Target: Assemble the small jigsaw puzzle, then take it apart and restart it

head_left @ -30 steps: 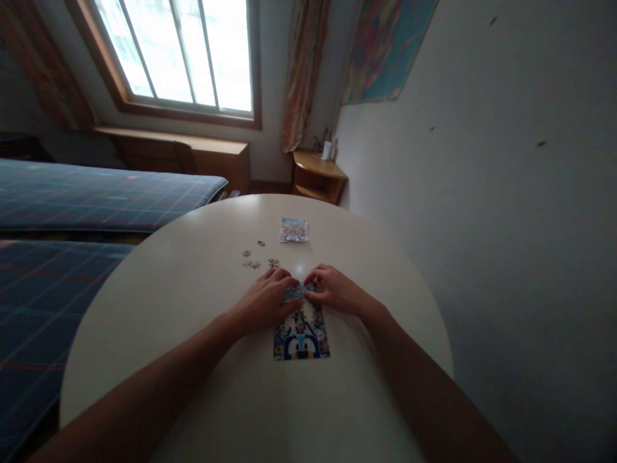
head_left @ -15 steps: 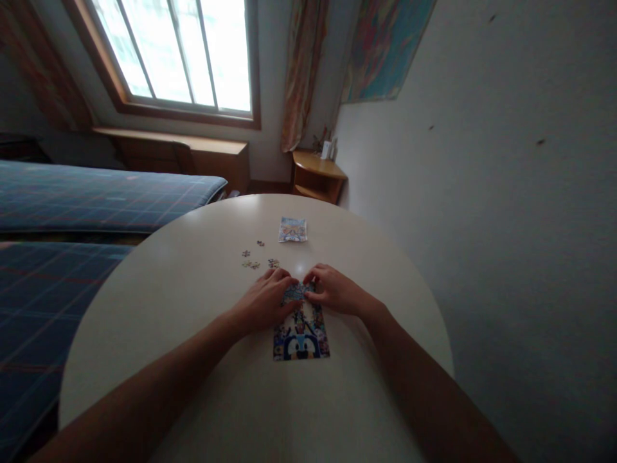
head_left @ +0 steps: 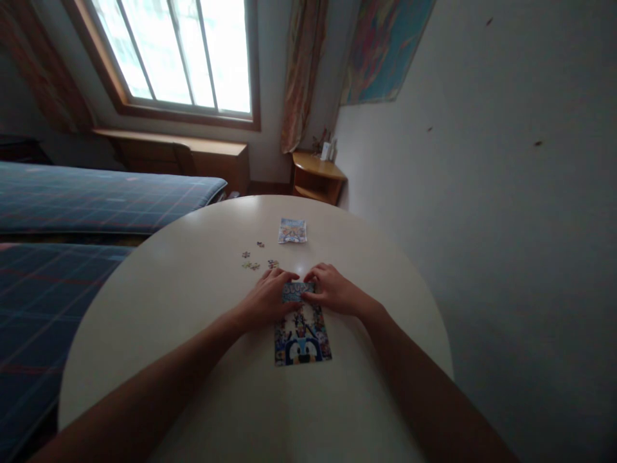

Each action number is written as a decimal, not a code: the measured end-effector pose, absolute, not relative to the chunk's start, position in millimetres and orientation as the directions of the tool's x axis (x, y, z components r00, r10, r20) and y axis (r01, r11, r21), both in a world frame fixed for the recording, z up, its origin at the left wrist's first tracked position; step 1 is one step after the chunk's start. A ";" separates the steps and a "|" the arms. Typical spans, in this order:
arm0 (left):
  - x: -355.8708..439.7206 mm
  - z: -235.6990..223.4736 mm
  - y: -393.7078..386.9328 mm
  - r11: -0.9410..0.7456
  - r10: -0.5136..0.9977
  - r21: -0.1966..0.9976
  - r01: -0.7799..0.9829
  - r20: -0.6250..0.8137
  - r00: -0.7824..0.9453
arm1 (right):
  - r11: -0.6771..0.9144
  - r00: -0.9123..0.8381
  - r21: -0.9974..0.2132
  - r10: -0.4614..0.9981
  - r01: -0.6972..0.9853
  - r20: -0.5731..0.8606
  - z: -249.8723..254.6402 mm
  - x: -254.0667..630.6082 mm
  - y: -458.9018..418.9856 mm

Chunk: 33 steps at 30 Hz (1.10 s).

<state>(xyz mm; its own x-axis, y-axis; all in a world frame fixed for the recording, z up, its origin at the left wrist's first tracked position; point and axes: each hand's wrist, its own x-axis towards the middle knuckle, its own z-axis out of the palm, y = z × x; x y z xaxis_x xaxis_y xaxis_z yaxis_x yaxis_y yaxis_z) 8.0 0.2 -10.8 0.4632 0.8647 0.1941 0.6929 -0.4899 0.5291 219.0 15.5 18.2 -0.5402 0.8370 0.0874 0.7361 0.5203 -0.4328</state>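
Observation:
A small jigsaw puzzle (head_left: 303, 350) with a blue cartoon dog face lies on the table in front of me. Its upper part is a light-blue strip with lettering (head_left: 295, 292). My left hand (head_left: 270, 297) is at the strip's left edge, thumb below and fingers above, closed around that edge. On the opposite side, my right hand (head_left: 334, 289) has its fingers bent over the upper right corner and its thumb on the strip. Pale patches show below the strip; whether these are gaps or print I cannot tell. Several loose puzzle pieces (head_left: 255, 265) lie beyond my left hand.
A small printed packet (head_left: 292, 231) lies farther back on the round white table (head_left: 168, 308). To the left are beds with blue plaid mattresses (head_left: 96, 199). A wooden corner shelf (head_left: 318, 166) stands behind the table, and a wall (head_left: 506, 257) runs along the right.
The puzzle has slid slightly toward me. More of the lettering on its upper strip shows between my hands, which have shifted only a little. The loose pieces and the packet stay put.

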 end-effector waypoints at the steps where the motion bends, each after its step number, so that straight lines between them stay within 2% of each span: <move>1: 7.6 -11.8 0.9 -0.494 0.862 0.537 0.683 0.202 0.465 | 0.521 -0.542 -0.434 0.836 0.735 0.087 17.1 219.1 16.4; 7: 6.8 -12.3 2.0 -0.517 0.844 0.572 0.636 0.220 0.489 | 0.538 -0.561 -0.458 0.822 0.708 0.098 12.6 220.6 21.8; 14: 8.2 -8.9 -0.3 -0.535 0.829 0.599 0.596 0.236 0.507 | 0.525 -0.562 -0.538 0.820 0.660 0.111 12.7 222.2 25.9; 21: 15.1 -3.2 -3.0 -0.488 0.860 0.575 0.657 0.189 0.474 | 0.463 -0.572 -0.647 0.819 0.606 0.050 8.1 224.2 29.7; 33: 17.6 -10.8 4.3 -0.470 0.873 0.620 0.629 0.220 0.436 | 0.422 -0.529 -0.675 0.847 0.605 0.055 10.4 224.1 27.3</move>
